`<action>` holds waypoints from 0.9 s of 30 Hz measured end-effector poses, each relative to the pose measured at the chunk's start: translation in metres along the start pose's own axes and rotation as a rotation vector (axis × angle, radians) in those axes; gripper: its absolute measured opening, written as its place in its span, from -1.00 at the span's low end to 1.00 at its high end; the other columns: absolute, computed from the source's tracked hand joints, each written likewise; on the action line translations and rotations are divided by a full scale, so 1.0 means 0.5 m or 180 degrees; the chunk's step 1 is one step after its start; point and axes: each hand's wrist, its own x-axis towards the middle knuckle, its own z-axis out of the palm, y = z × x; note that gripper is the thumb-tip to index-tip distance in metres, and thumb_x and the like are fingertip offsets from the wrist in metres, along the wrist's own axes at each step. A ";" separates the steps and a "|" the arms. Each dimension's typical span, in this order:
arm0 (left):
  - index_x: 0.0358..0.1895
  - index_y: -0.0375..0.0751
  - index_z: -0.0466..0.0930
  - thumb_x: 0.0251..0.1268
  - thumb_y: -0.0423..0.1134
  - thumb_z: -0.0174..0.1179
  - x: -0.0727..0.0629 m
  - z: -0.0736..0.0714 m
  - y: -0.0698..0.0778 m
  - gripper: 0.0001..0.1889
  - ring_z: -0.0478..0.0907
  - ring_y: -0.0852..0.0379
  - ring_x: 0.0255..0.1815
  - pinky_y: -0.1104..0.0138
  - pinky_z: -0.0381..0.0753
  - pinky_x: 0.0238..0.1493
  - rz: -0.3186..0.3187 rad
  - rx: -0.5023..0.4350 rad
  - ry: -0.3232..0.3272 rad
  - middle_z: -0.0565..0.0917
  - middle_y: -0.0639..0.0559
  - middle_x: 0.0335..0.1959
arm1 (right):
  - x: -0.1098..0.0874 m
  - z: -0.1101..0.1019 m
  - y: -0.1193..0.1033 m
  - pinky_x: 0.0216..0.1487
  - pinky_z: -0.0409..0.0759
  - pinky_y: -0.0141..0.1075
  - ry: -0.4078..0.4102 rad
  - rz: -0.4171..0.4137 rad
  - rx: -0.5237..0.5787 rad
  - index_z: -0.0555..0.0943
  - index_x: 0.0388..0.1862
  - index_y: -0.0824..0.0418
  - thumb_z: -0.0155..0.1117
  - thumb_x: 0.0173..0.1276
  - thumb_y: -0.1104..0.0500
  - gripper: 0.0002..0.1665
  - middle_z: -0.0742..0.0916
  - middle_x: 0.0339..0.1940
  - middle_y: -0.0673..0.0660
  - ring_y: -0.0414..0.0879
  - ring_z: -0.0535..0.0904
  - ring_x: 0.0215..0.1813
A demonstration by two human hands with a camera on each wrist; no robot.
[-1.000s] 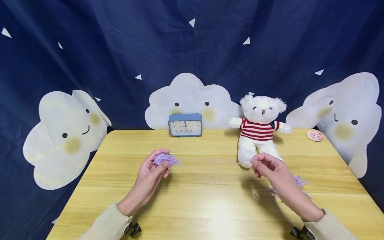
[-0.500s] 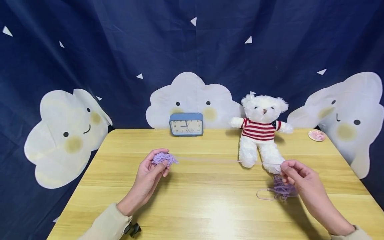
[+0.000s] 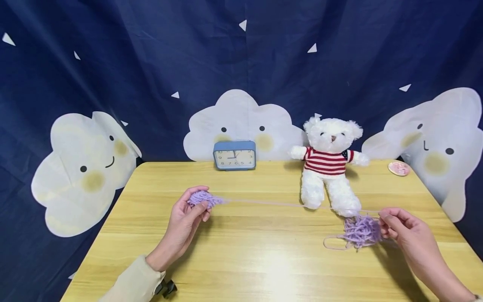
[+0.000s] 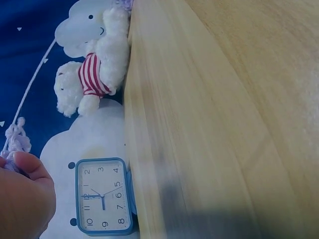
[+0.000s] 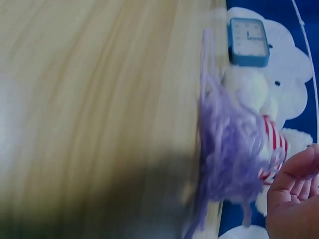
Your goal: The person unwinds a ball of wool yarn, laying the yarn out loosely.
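Observation:
My left hand (image 3: 187,218) grips a small bundle of purple yarn (image 3: 201,199) between thumb and fingers, above the left middle of the table. From that bundle a single strand (image 3: 264,203) runs taut across to my right hand (image 3: 409,235), which pinches it between thumb and forefinger. Beside the right hand's fingers, a loose tangled pile of purple yarn (image 3: 361,231) lies on the table, with one loop sticking out to its left. In the right wrist view the pile (image 5: 232,144) looms large next to the right hand (image 5: 294,191).
A white teddy bear (image 3: 325,163) in a striped shirt sits behind the yarn pile. Toward the back edge of the wooden table (image 3: 241,260) stands a blue alarm clock (image 3: 235,155). A round pink disc (image 3: 398,168) lies at the back right corner. Behind hangs a dark blue curtain (image 3: 279,54).
My right hand has moved right and toward me, drawing out a longer strand from the bundle. The yarn pile it covered now shows. The left hand has stayed nearly still.

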 end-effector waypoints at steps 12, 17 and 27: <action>0.50 -0.44 0.39 0.59 -0.56 0.14 -0.003 0.000 -0.003 -0.51 0.57 0.19 -0.22 0.47 0.64 -0.31 0.0031 0.0002 0.0121 0.62 -0.05 -0.01 | 0.016 -0.065 -0.011 -0.38 0.63 -0.45 0.0293 0.0485 -0.0923 0.80 -0.29 0.02 0.26 0.69 0.25 -0.68 0.75 -0.41 -0.07 -0.23 0.63 -0.38; 0.54 -0.41 0.38 0.59 -0.56 0.14 0.000 0.006 -0.002 -0.48 0.59 0.19 -0.09 0.46 0.71 -0.18 0.0009 0.0059 0.0160 0.59 -0.08 0.07 | 0.030 -0.072 -0.010 -0.36 0.64 -0.45 0.0140 0.0623 -0.1548 0.79 -0.29 -0.02 0.21 0.73 0.22 -0.65 0.73 -0.43 -0.11 -0.27 0.61 -0.38; 0.61 -0.43 0.27 0.57 -0.58 -0.02 0.004 0.009 0.003 -0.42 0.58 0.09 0.15 0.44 0.69 0.10 -0.0193 -0.0030 0.0022 0.37 -0.25 0.40 | 0.027 -0.068 0.001 -0.18 0.71 -0.41 -0.0285 0.0782 -0.1645 0.79 -0.04 -0.09 0.11 0.78 0.19 -0.68 0.77 -0.21 -0.19 -0.28 0.67 -0.18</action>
